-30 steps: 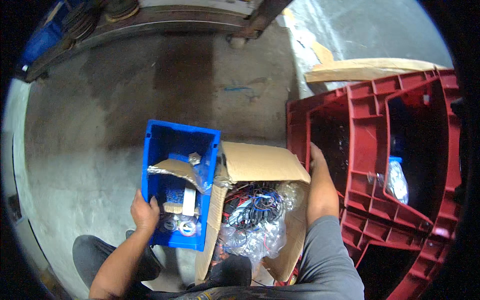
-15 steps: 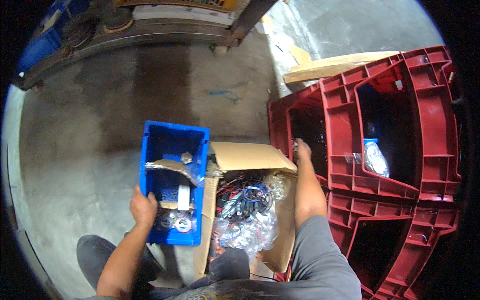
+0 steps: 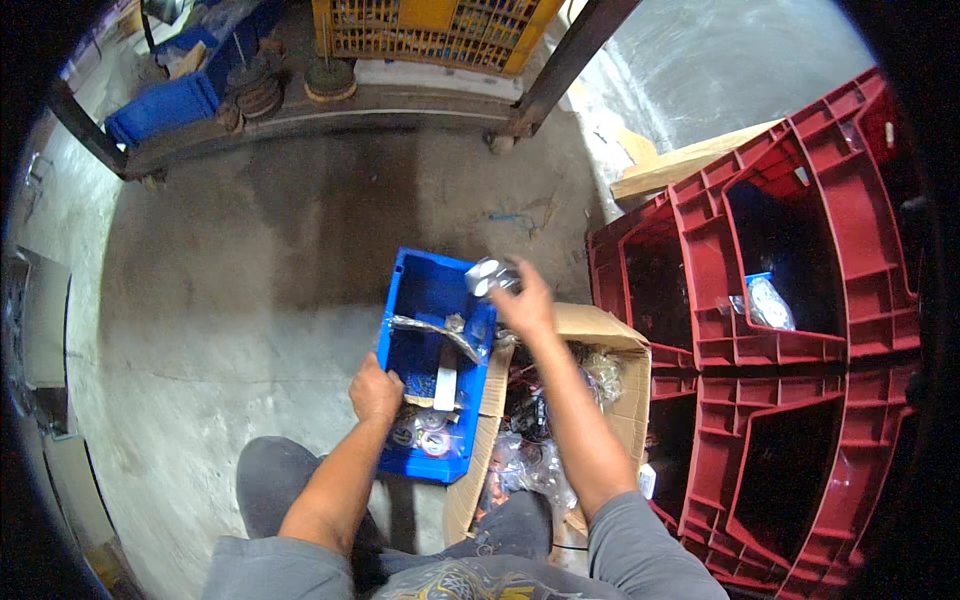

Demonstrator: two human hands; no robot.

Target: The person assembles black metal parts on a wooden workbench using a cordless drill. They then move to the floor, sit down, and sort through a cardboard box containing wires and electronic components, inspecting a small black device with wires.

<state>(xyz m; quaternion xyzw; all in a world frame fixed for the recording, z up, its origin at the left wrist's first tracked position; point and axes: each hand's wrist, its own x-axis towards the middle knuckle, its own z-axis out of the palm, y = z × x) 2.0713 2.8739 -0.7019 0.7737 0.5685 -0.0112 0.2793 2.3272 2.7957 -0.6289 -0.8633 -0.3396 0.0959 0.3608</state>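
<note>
From the red crate [image 3: 712,285], the right hand [image 3: 525,302] has swung to the one o'clock corner of the bin [image 3: 425,467], its grip holding a packet [image 3: 490,277]; the left hand [image 3: 376,390] clasps the eight o'clock wall, probably steadying it beside the carton [image 3: 628,390] at four.

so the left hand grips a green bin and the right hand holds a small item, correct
Not quite: the head view shows the bin is blue, not green. The left hand grips it, and the right hand holds a small item.
</note>
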